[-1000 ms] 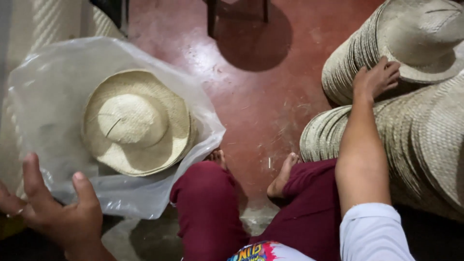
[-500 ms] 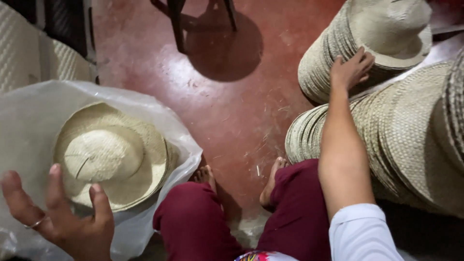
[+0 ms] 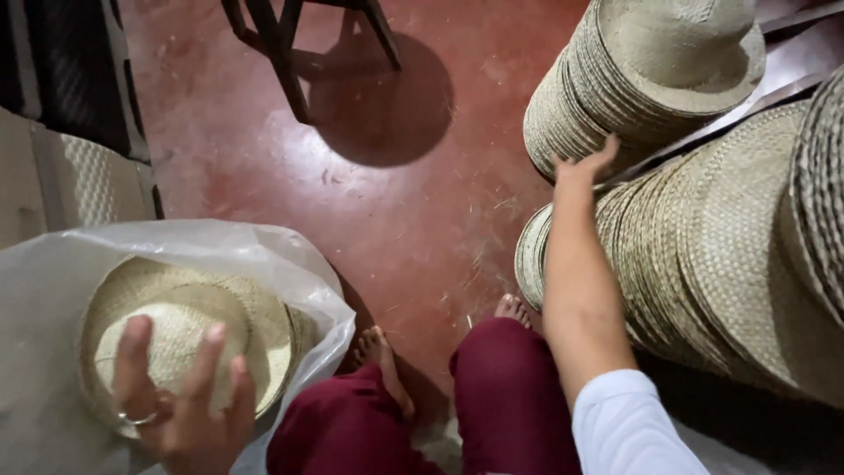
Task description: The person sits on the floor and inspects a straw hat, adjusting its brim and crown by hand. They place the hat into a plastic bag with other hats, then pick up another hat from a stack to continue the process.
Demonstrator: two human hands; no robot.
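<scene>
Reaching out with fingers spread, right hand (image 3: 582, 167) touching the rims of a leaning stack of pale woven straw hats (image 3: 646, 84), crowns pointing up and away to the right, long axis tilting the same way. Hovering open with fingers apart, ringed left hand (image 3: 180, 400) gripping nothing, just above a single straw hat (image 3: 189, 330) lying crown-up inside a clear plastic bag (image 3: 264, 251).
</scene>
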